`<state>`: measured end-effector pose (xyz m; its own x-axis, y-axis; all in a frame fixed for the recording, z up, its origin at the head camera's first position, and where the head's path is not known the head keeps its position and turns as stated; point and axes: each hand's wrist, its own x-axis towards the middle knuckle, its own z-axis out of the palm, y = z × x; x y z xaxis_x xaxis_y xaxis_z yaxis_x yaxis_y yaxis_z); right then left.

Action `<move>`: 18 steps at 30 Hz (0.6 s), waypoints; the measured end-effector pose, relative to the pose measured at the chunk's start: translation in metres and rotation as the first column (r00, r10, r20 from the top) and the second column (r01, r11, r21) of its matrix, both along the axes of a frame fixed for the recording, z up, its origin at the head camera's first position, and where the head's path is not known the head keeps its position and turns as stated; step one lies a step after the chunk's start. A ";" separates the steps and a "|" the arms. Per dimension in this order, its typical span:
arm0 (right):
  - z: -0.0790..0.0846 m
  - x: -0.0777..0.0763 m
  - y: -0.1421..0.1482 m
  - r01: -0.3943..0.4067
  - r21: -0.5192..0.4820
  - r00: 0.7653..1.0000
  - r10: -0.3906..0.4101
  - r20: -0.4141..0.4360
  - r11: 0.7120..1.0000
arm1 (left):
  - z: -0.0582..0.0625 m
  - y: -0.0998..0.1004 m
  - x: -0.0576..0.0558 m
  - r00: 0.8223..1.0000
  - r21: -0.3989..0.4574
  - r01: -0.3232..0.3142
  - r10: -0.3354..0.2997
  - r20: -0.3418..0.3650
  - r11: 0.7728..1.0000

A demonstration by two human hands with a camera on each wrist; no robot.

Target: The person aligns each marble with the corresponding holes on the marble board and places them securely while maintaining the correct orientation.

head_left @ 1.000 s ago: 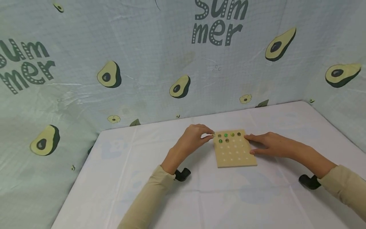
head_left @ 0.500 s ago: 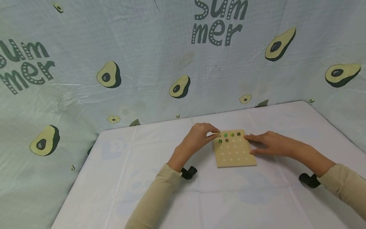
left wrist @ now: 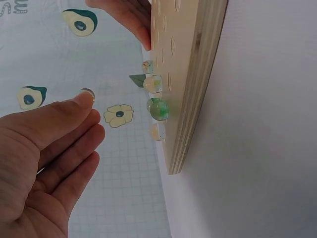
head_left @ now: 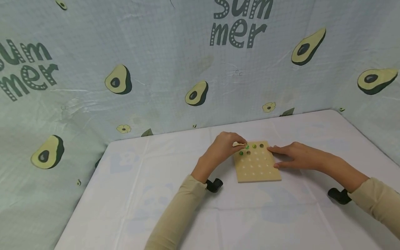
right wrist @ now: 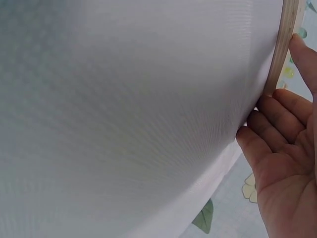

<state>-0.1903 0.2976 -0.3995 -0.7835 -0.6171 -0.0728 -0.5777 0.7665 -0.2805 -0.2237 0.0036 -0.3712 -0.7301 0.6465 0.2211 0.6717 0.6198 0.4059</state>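
A square wooden board (head_left: 254,170) with rows of shallow round hollows lies on the table. Glass marbles sit along its far row and at the left of its second row, among them a green marble (left wrist: 158,109). My left hand (head_left: 223,146) is above the board's far left part, pinching a small glass marble (left wrist: 88,93) between thumb and fingertips. In the left wrist view that marble is mostly covered by the thumb and stands apart from the board. My right hand (head_left: 297,156) rests at the board's right edge, its extended fingers (right wrist: 282,106) and thumb touching the side.
A white cloth (head_left: 175,215) covers the table. Behind it hangs a pale curtain (head_left: 162,69) printed with avocados and lettering. Dark camera mounts (head_left: 214,185) are strapped at both wrists.
My left hand has moved right from the board's far left corner, along the far row, with the marble in its fingertips. The right hand and the board stay put.
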 end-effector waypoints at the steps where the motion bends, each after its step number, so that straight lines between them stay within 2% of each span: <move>1: 0.001 0.000 0.000 -0.002 0.002 1.000 0.002 -0.001 1.000 | 0.000 0.002 -0.001 1.000 -0.007 0.000 0.000 0.000 1.000; 7: 0.003 0.000 0.000 -0.001 0.011 1.000 0.001 0.005 1.000 | 0.001 0.011 -0.004 1.000 -0.050 0.010 -0.010 0.000 0.999; 18: 0.005 0.000 0.000 -0.009 0.018 1.000 0.009 0.010 1.000 | 0.001 0.026 -0.007 0.998 -0.089 0.020 -0.015 0.055 0.996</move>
<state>-0.1908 0.2979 -0.3948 -0.7768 -0.6230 -0.0915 -0.5822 0.7659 -0.2728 -0.2302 0.0297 -0.3701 -0.7278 0.6748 0.1225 0.6614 0.6435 0.3852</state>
